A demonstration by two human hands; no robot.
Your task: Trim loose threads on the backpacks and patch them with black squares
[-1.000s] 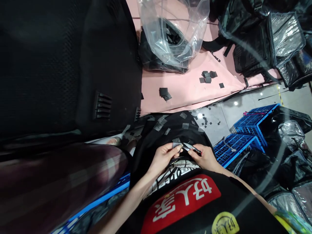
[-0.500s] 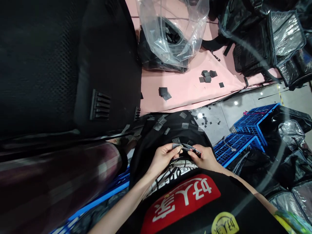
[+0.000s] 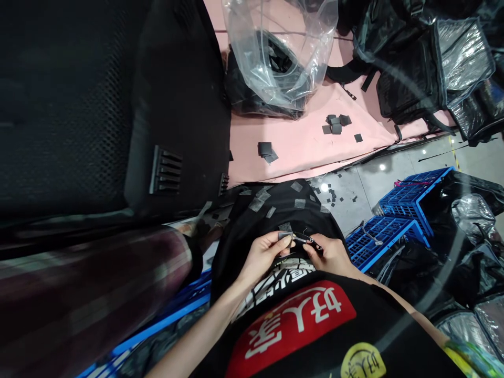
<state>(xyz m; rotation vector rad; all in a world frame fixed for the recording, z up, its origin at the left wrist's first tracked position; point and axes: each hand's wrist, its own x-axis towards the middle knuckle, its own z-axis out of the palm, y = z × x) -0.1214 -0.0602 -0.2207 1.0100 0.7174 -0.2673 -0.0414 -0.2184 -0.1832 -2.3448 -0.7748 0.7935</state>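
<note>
My left hand [image 3: 264,253] pinches a small grey square piece [image 3: 285,235] over my lap. My right hand [image 3: 329,255] grips a small pair of thread snips [image 3: 306,240], whose metal tip meets the grey piece. Both hands sit close together above my black apron [image 3: 275,207], where several grey scraps lie scattered. My shirt below the hands bears a red printed patch [image 3: 297,326].
A pink table [image 3: 299,147] ahead holds small black squares [image 3: 266,150], a clear plastic bag [image 3: 280,47] and black bags [image 3: 417,58]. A large black backpack [image 3: 98,105] fills the left. Blue crates [image 3: 397,210] stand on the floor at right. Another person's plaid-clad leg [image 3: 90,299] is at lower left.
The snips' tip has closed in on the grey piece; both hands stay almost still. The plaid leg at left has shifted slightly.
</note>
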